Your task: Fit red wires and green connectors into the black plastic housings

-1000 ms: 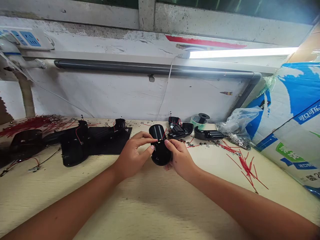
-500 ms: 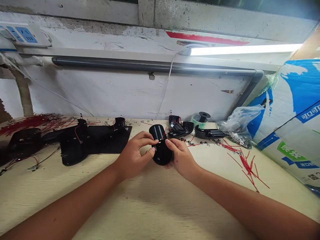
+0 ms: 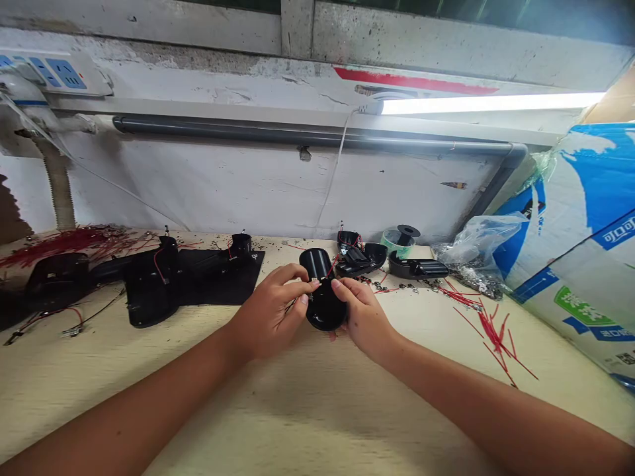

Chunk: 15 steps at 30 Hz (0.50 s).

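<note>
A black plastic housing (image 3: 325,307) with a rounded lower end and a ribbed upper part is held just above the table, tilted toward me. My right hand (image 3: 364,311) grips its right side, the thumb on top near the middle and the other fingers beneath. My left hand (image 3: 278,307) is closed at its left side. The left index fingertip presses by a small pale part at the housing's middle, and the thumb lies along its left edge. A thin red wire (image 3: 333,266) rises from the housing between both hands. Fingers under the housing are hidden.
Similar black housings (image 3: 361,258) with red wires lie behind my right hand; others (image 3: 151,291) lie on the left by a black mat (image 3: 213,284). Red wires (image 3: 496,334), a plastic bag (image 3: 483,248) of small metal parts, a spool (image 3: 407,235) and a cardboard box (image 3: 575,244) are on the right.
The view has shifted slightly, so the scene sits a little to the right. My left index finger reaches slightly farther over the housing's middle; my right hand keeps its grip.
</note>
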Available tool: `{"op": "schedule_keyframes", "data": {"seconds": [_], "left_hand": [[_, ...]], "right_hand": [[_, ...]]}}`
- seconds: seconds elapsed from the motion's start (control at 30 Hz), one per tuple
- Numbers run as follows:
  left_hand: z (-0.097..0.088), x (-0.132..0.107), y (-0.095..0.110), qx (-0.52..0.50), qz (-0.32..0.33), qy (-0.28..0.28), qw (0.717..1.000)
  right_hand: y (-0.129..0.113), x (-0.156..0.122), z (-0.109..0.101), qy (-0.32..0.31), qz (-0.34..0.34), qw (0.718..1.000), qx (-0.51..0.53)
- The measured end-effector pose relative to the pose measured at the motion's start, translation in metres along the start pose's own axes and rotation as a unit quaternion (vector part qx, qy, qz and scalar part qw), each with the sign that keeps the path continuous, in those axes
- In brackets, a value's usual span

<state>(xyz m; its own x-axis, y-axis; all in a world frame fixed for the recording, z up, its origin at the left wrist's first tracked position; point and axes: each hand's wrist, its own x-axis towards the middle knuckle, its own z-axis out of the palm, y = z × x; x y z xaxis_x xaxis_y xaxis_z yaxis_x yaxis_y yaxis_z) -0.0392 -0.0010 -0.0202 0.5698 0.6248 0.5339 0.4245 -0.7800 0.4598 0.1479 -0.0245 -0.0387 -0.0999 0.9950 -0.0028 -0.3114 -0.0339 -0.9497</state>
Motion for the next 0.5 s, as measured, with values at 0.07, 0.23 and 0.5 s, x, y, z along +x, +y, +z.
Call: {"op": "schedule_keyframes", "data": {"seconds": [0.07, 0.23, 0.5], "left_hand": [[0.0004, 0.0, -0.0012, 0.001, 0.008, -0.002, 1.0], [-0.0001, -0.0002, -0.0018, 0.01, 0.011, -0.002, 1.0], [0.0009, 0.0017, 0.0025, -0.032, -0.027, 0.007, 0.999]], "right_hand": [[0.0002, 0.0, -0.0002, -0.002, -0.002, 1.0, 0.0], [0.0018, 0.0001, -0.001, 0.004, 0.0, 1.0, 0.008], [0.0029, 0.0014, -0.0004, 0.002, 0.005, 1.0, -0.002]]}}
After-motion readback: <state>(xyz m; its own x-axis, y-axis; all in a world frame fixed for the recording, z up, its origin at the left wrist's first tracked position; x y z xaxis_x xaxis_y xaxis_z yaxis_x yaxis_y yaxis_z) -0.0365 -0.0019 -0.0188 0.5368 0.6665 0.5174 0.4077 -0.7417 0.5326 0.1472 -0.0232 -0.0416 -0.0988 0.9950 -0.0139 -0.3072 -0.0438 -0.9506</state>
